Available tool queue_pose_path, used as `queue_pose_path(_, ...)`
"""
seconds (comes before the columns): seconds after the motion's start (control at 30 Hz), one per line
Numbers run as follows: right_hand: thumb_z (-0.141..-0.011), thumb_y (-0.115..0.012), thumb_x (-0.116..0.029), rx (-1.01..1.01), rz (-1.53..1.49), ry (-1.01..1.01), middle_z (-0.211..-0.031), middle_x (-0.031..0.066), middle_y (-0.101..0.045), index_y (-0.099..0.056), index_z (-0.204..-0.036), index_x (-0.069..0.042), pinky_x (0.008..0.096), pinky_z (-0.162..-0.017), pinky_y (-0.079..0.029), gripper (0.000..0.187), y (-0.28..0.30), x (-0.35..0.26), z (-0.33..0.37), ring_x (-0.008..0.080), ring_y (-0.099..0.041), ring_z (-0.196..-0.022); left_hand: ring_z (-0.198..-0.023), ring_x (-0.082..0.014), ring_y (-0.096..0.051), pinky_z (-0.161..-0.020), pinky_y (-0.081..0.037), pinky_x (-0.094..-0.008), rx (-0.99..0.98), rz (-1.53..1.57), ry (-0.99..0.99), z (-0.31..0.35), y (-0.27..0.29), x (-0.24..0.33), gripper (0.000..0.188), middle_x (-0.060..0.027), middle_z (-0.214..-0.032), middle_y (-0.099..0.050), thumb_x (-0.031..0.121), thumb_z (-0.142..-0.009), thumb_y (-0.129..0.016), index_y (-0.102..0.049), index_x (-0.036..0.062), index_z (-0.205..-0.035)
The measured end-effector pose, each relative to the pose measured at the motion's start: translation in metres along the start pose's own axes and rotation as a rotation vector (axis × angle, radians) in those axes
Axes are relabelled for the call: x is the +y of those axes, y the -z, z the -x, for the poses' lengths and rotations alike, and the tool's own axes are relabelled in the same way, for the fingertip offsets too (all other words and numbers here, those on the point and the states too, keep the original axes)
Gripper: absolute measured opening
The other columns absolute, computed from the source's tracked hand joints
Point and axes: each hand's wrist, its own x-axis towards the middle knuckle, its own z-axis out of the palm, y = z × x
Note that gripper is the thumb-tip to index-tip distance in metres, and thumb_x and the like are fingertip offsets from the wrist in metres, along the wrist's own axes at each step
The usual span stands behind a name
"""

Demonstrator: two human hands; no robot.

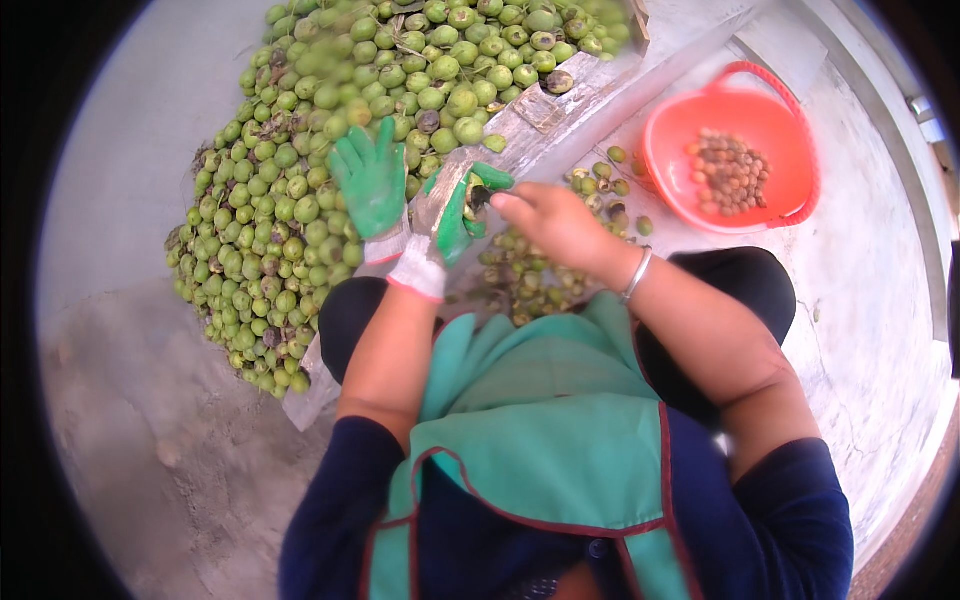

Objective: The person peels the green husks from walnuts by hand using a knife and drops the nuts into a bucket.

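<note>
My left hand (452, 228), in a green-coated glove with a white cuff, grips a green-husked walnut (476, 200) with a blackened part. Bare and with a silver bangle at its wrist, my right hand (556, 226) reaches across to it. The right fingers are pinched together at the dark part; what sits between them is too small to make out. A second green glove (370, 178) lies palm-side up beside my left hand, at the edge of the large pile of green walnuts (275, 200).
A weathered wooden board (540, 112) runs along the pile's right side. Opened green husks (535, 280) lie scattered on the floor between my knees. At the right stands a red plastic basket (662, 170) with brown walnuts (730, 172) inside. Pale concrete floor (850, 300) surrounds it.
</note>
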Motion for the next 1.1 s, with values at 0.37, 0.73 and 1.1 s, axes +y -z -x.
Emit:
queue_pose_path(0.37,-0.087,-0.061,-0.04,0.066,0.72,0.459,-0.076,0.0082,-0.062,-0.06,-0.087,-0.009,0.042,-0.055,-0.05,0.03,0.023,-0.005,0.004,0.0292,-0.064,-0.066,-0.062,-0.012,-0.06,-0.048,-0.045,-0.0244,-0.105,0.743,0.6,-0.006,0.015,0.013,0.043,-0.0093,-0.086,-0.069,0.041,-0.099,-0.045,-0.062,0.0034,-0.113)
queue_pose_path(0.73,-0.088,-0.061,-0.04,0.058,0.477,0.277,-0.075,0.0129,-0.064,-0.06,-0.087,-0.007,0.044,-0.062,-0.051,0.033,0.006,0.006,0.002,0.0339,-0.064,-0.069,-0.056,-0.0061,-0.05,-0.045,-0.038,-0.0211,-0.012,0.408,0.587,0.007,0.003,0.026,0.038,-0.003,-0.09,-0.064,0.036,-0.099,-0.047,-0.058,0.0086,-0.124)
queue_pose_path(1.1,-0.088,-0.061,-0.04,0.113,0.636,0.408,-0.077,0.0098,-0.064,-0.059,-0.086,-0.009,0.0417,-0.057,-0.051,0.031,0.014,0.001,0.004,0.0293,-0.065,-0.068,-0.095,-0.0131,-0.063,-0.067,-0.051,-0.0237,-0.087,0.567,0.454,-0.008,0.001,0.028,0.045,-0.0088,-0.114,-0.066,0.034,-0.097,-0.047,-0.057,0.0011,-0.126)
